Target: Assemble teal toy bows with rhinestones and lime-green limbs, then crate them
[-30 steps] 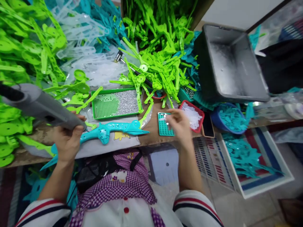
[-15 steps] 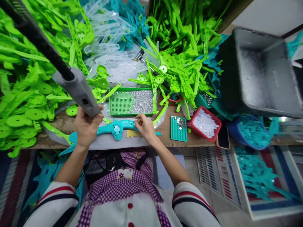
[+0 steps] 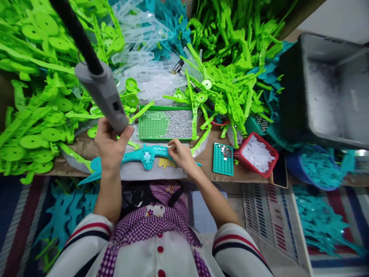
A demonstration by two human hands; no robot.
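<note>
My left hand [image 3: 112, 144] is wrapped round the lower end of a grey electric screwdriver [image 3: 105, 94], which hangs from a black cord and leans to the upper left. Below it, a turquoise plastic part [image 3: 147, 157] lies lengthwise on a pale mat [image 3: 138, 173] near the table's front edge. My right hand [image 3: 181, 156] is at the right half of this part, thumb and fingers pinched together; anything between the fingertips is too small to make out. Just behind the part is a green tray [image 3: 152, 125] with small metal pieces in its right half.
Green plastic parts [image 3: 37, 127] are heaped at left and back. To the right are a small turquoise tray [image 3: 223, 167], a red bin [image 3: 256, 154] of white pieces, a phone [image 3: 279, 173], a blue tub [image 3: 300, 169] and a large grey crate [image 3: 294, 88]. A hammer [image 3: 178, 66] lies behind.
The view has shifted, moving most things slightly right in the picture. The screwdriver in my left hand stands somewhat more upright. My right hand remains at the turquoise part.
</note>
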